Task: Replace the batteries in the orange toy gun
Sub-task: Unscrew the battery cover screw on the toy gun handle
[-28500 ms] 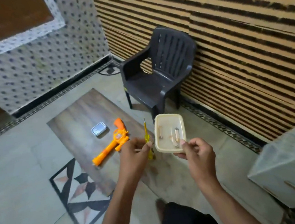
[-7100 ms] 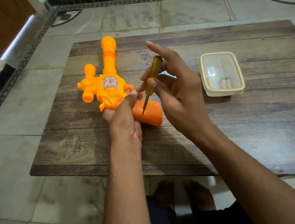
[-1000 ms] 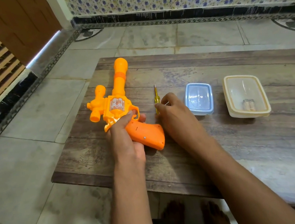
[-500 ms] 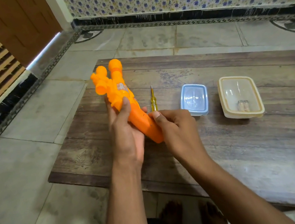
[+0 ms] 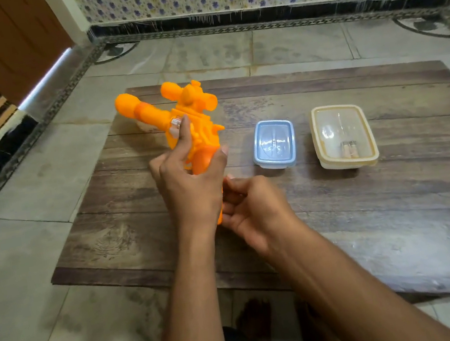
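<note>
My left hand [image 5: 187, 181] grips the orange toy gun [image 5: 182, 118] around its body and lifts it off the wooden board [image 5: 368, 208], barrel pointing up and to the left. My right hand [image 5: 251, 204] curls its fingers at the bottom end of the gun's handle, which is mostly hidden behind both hands. A cream plastic container [image 5: 343, 136] on the right holds two batteries [image 5: 348, 148]. The screwdriver is hidden from view.
A small blue-lidded container [image 5: 273, 144] stands on the board between the gun and the cream container. The board lies on a tiled floor. A floral-tiled wall runs along the back, a wooden door stands at the far left. My feet show below the board's near edge.
The gun has been lifted and turned, its barrel swinging from pointing away to pointing left. My right hand has slid down to the handle's bottom end. The screwdriver is now hidden.
</note>
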The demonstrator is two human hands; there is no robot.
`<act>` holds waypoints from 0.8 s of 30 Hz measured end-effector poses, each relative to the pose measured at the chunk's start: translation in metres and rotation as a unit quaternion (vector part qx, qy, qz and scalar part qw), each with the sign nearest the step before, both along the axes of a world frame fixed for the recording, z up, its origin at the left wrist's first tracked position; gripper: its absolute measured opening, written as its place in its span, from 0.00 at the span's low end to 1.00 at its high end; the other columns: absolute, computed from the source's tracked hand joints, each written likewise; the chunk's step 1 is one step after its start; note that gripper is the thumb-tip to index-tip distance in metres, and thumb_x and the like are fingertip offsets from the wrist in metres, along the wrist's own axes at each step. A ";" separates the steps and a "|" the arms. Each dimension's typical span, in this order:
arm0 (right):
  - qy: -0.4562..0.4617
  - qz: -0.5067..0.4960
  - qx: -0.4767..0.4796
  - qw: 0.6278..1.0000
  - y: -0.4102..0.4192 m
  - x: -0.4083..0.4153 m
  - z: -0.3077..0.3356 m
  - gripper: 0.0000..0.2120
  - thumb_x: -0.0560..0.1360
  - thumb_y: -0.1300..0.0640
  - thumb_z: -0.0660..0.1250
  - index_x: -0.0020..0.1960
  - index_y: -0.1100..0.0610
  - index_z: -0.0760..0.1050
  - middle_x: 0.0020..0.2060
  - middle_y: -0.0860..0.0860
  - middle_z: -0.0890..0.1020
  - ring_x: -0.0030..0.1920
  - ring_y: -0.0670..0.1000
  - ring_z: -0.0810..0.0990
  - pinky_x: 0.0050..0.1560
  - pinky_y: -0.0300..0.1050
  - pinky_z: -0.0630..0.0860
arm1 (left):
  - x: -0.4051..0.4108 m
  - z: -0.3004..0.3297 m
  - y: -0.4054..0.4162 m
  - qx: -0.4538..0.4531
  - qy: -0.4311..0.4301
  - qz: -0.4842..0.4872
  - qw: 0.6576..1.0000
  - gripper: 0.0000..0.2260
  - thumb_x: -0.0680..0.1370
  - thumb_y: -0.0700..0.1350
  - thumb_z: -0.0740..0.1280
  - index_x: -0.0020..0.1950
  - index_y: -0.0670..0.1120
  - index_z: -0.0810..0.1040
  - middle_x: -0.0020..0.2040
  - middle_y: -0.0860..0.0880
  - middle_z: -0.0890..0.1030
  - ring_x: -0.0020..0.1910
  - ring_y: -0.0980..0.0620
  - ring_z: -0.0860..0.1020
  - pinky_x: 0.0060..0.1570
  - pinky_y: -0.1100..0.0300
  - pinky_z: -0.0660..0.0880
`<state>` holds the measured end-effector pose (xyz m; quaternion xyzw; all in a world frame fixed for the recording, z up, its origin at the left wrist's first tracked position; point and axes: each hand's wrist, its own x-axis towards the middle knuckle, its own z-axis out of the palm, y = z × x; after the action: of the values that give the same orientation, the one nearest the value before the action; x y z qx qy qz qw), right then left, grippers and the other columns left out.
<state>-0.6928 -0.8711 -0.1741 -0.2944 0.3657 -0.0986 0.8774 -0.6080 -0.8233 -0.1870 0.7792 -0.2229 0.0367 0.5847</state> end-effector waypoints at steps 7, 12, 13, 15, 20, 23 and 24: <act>-0.011 -0.007 0.072 0.997 -0.001 0.001 -0.002 0.14 0.81 0.68 0.56 0.47 0.63 0.80 0.37 0.57 0.83 0.37 0.53 0.82 0.40 0.49 0.83 | 0.004 -0.002 0.002 -0.017 0.024 0.009 1.000 0.35 0.68 0.58 0.77 0.75 0.59 0.75 0.57 0.48 0.84 0.56 0.35 0.81 0.53 0.45 0.81; -0.024 0.001 0.001 1.000 -0.001 0.000 -0.001 0.19 0.76 0.78 0.53 0.60 0.73 0.78 0.52 0.67 0.84 0.47 0.60 0.85 0.45 0.50 0.85 | 0.002 0.008 0.004 -0.110 0.081 0.018 0.990 0.33 0.71 0.51 0.79 0.75 0.49 0.76 0.70 0.53 0.80 0.67 0.56 0.80 0.68 0.48 0.77; -0.021 -0.002 -0.028 0.999 0.000 -0.002 -0.001 0.19 0.76 0.79 0.54 0.61 0.74 0.78 0.53 0.68 0.84 0.49 0.61 0.85 0.48 0.51 0.85 | 0.001 0.011 0.004 -0.123 0.084 0.018 0.989 0.33 0.72 0.49 0.79 0.75 0.48 0.76 0.70 0.53 0.80 0.67 0.57 0.80 0.68 0.50 0.77; -0.006 -0.009 -0.105 0.994 -0.004 -0.007 0.002 0.15 0.77 0.79 0.58 0.59 0.74 0.79 0.48 0.66 0.86 0.47 0.59 0.86 0.49 0.50 0.85 | -0.003 0.016 0.004 -0.140 0.088 0.028 0.986 0.32 0.73 0.48 0.79 0.76 0.47 0.75 0.68 0.52 0.82 0.65 0.59 0.80 0.66 0.57 0.77; 0.098 0.057 -0.558 0.822 -0.023 -0.038 0.012 0.20 0.70 0.73 0.61 0.56 0.62 0.84 0.47 0.55 0.88 0.48 0.50 0.88 0.50 0.44 0.83 | -0.008 0.019 0.008 -0.223 0.155 0.047 0.961 0.31 0.73 0.49 0.79 0.75 0.55 0.73 0.66 0.50 0.83 0.62 0.48 0.82 0.61 0.39 0.80; 0.180 0.134 -0.721 0.655 -0.031 -0.058 0.023 0.17 0.72 0.71 0.65 0.57 0.57 0.82 0.50 0.54 0.85 0.49 0.55 0.85 0.51 0.53 0.83 | -0.013 0.023 0.009 -0.302 0.205 0.043 0.930 0.28 0.77 0.42 0.75 0.76 0.50 0.71 0.55 0.58 0.86 0.54 0.56 0.84 0.58 0.39 0.82; 0.215 0.177 -0.754 0.596 -0.031 -0.063 0.029 0.14 0.73 0.69 0.65 0.55 0.57 0.81 0.49 0.56 0.83 0.49 0.58 0.83 0.49 0.54 0.83 | -0.015 0.025 0.009 -0.332 0.219 0.045 0.916 0.27 0.79 0.40 0.73 0.77 0.47 0.69 0.52 0.59 0.86 0.49 0.59 0.84 0.55 0.44 0.83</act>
<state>-0.7554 -0.9022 -0.1456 -0.9223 0.2801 -0.1160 0.2396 -0.6230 -0.8146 -0.1624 0.5376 -0.0289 -0.0367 0.8419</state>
